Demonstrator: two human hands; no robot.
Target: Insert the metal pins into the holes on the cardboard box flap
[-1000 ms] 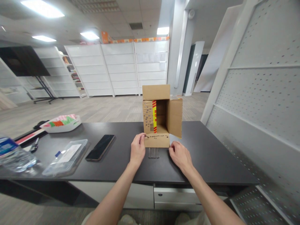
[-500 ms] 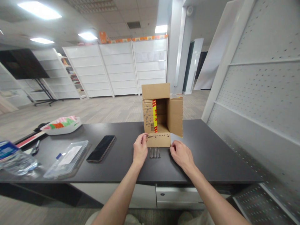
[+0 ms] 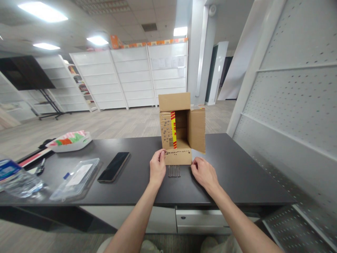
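Observation:
On the dark desk stands an open cardboard box [image 3: 181, 158], its mouth towards me. Its lower flap hangs at the front with a row of small dark holes. At that flap's left edge, my left hand [image 3: 158, 167] is closed in a pinch on a thin dark screw [image 3: 167, 152], which points right across the cardboard. Its exact kind is hard to make out. My right hand [image 3: 204, 173] is curled, fingertips at the flap's lower right corner; what they grip, if anything, is hidden. Between the hands, several thin metal screws [image 3: 174, 171] lie side by side. Round grey spots dot the box's left flap [image 3: 166, 130].
To the left lie a black phone [image 3: 114, 167], a clear plastic case [image 3: 75, 179], a water bottle [image 3: 19, 181], a pen [image 3: 40, 167] and a white basket [image 3: 71, 146] with colourful contents. A perforated white panel [image 3: 289, 105] rises at the right.
The view has shifted very slightly. Both hands, the box and the row of screws keep their places.

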